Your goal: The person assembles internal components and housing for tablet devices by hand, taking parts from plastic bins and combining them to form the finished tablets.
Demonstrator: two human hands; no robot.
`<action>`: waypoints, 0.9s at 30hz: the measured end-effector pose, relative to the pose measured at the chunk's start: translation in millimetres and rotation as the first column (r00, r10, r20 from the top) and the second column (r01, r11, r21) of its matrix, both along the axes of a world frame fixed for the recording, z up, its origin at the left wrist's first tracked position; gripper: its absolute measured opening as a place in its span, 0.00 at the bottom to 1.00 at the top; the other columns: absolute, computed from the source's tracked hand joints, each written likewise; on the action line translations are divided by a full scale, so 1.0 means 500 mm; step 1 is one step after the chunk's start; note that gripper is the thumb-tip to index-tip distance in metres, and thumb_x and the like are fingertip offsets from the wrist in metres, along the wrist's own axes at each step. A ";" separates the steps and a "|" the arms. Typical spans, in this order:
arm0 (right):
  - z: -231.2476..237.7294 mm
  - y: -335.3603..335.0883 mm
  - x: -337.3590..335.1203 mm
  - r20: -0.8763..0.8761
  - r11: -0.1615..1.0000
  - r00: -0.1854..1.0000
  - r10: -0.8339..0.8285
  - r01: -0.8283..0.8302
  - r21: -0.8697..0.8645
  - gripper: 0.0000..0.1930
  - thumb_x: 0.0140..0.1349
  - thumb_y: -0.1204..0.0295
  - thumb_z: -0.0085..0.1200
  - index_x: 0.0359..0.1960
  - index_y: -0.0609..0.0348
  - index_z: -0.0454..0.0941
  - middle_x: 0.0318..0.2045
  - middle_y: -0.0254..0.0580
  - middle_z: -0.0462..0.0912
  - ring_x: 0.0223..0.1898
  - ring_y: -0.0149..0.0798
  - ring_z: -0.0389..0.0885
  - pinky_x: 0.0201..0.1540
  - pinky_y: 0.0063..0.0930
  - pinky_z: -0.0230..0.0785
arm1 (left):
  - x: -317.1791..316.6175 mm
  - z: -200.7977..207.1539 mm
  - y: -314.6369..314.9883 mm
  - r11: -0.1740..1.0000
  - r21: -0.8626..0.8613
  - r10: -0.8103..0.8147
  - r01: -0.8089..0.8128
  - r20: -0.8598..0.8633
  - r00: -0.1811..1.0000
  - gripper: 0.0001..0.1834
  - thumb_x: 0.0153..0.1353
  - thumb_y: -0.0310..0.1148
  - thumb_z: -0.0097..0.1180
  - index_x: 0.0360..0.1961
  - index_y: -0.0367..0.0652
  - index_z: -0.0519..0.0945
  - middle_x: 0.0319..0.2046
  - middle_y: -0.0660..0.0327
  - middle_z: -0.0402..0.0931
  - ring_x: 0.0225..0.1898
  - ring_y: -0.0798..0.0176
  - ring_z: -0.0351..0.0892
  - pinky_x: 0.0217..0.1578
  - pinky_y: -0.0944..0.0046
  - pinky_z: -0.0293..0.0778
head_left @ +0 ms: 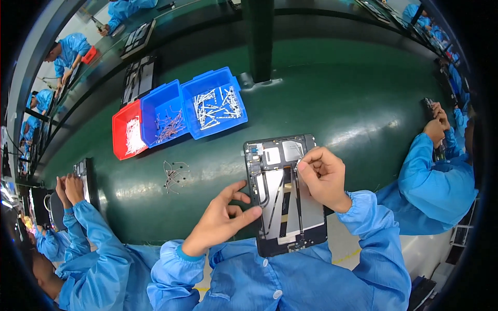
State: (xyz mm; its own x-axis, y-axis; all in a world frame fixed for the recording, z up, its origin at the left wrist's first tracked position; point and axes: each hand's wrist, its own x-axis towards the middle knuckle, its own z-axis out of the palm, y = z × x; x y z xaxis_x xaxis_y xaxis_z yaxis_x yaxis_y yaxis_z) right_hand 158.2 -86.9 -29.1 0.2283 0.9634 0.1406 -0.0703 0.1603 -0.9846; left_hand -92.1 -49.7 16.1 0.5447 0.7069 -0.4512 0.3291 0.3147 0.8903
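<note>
Coverless tablet [286,196] was at worktop [363,124] near edge. L hand [220,217] grip half-closed on its side; R hand [324,173] pinched nr top, item unclear. Slip risk if L slackened.

A glossy, dark green worktop [363,119] stretches across the view, its edges curving and pale glints showing on its surface. Taking the view's middle as the dial's centre, a red bin [119,136] and two blue bins, the nearer-red one [155,103] and its neighbour [210,82], stand touching in a row towards ten o'clock. Farther out that way lies a dark flat device [139,78]. A loose tangle of thin wires [175,177] rests between eight and nine. A dark green post [258,46] rises at twelve.
</note>
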 end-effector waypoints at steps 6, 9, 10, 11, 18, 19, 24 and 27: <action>0.020 -0.003 0.020 -0.065 0.999 0.997 -0.040 0.042 0.030 0.03 0.64 0.81 0.56 0.35 0.67 0.74 0.25 0.33 0.79 0.24 0.16 0.74 0.24 0.12 0.64 | 0.101 0.006 0.025 0.878 -0.468 -0.009 0.095 0.183 0.983 0.11 0.62 0.36 0.62 0.39 0.40 0.80 0.23 0.72 0.71 0.21 0.81 0.68 0.13 0.76 0.51; 0.088 0.024 0.045 -0.048 0.991 0.996 -0.080 0.085 0.107 0.03 0.65 0.80 0.56 0.35 0.66 0.73 0.28 0.41 0.82 0.23 0.19 0.75 0.23 0.14 0.65 | 0.123 0.026 0.029 0.959 -0.281 0.027 0.040 0.232 0.972 0.09 0.62 0.35 0.62 0.37 0.40 0.81 0.23 0.70 0.74 0.21 0.79 0.69 0.15 0.74 0.56; 0.127 0.032 0.054 -0.044 0.987 0.996 -0.076 0.082 0.141 0.04 0.65 0.79 0.55 0.35 0.66 0.73 0.28 0.41 0.82 0.22 0.19 0.74 0.22 0.14 0.64 | 0.132 0.033 0.033 0.995 -0.098 0.044 -0.012 0.332 0.942 0.08 0.61 0.32 0.62 0.34 0.37 0.82 0.25 0.68 0.77 0.21 0.76 0.71 0.18 0.71 0.64; 0.166 0.036 0.063 -0.040 0.981 0.997 -0.071 0.077 0.176 0.04 0.65 0.78 0.55 0.35 0.66 0.73 0.28 0.42 0.82 0.20 0.19 0.72 0.22 0.14 0.63 | 0.140 0.043 0.039 0.996 -0.084 0.037 -0.009 0.333 0.942 0.08 0.61 0.32 0.62 0.34 0.37 0.82 0.25 0.68 0.77 0.21 0.76 0.71 0.18 0.71 0.64; 0.323 0.061 0.029 -0.152 0.911 0.932 0.329 -0.271 0.312 0.02 0.63 0.80 0.55 0.35 0.65 0.74 0.32 0.36 0.80 0.28 0.21 0.74 0.30 0.17 0.67 | 0.193 0.002 0.090 0.141 0.942 0.072 -0.304 0.297 0.952 0.16 0.45 0.22 0.67 0.39 0.35 0.82 0.32 0.53 0.83 0.29 0.56 0.85 0.28 0.62 0.79; 0.323 0.066 0.018 -0.132 0.903 0.923 0.360 -0.309 0.298 0.02 0.63 0.82 0.54 0.35 0.65 0.74 0.34 0.36 0.78 0.35 0.23 0.75 0.38 0.20 0.70 | 0.188 -0.014 0.099 -0.021 0.972 0.128 -0.235 0.236 0.963 0.18 0.44 0.24 0.66 0.40 0.34 0.82 0.36 0.52 0.83 0.31 0.52 0.85 0.29 0.60 0.80; 0.280 0.076 -0.015 -0.135 0.880 0.901 0.412 -0.355 0.317 0.03 0.63 0.82 0.54 0.34 0.65 0.72 0.36 0.37 0.74 0.38 0.25 0.74 0.43 0.22 0.70 | 0.178 -0.078 0.118 0.154 0.940 0.044 -0.303 0.300 0.953 0.18 0.46 0.26 0.66 0.41 0.34 0.82 0.35 0.52 0.83 0.30 0.53 0.85 0.27 0.62 0.79; 0.273 0.084 -0.020 -0.139 0.879 0.899 0.415 -0.357 0.315 0.03 0.62 0.82 0.54 0.34 0.65 0.72 0.36 0.37 0.74 0.38 0.25 0.74 0.43 0.22 0.69 | 0.170 -0.087 0.115 0.253 0.932 0.095 -0.259 0.243 0.965 0.18 0.46 0.27 0.68 0.41 0.35 0.82 0.34 0.53 0.83 0.30 0.53 0.85 0.26 0.62 0.79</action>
State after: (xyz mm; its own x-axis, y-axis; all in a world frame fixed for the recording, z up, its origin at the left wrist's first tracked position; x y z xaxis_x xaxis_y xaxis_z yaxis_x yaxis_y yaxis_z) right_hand 147.9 -44.7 107.6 -0.1028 0.9090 0.4040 -0.3698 0.3421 -0.8638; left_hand -7.0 8.0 -27.5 0.3304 0.6649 0.6699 0.2599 -0.7464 0.6127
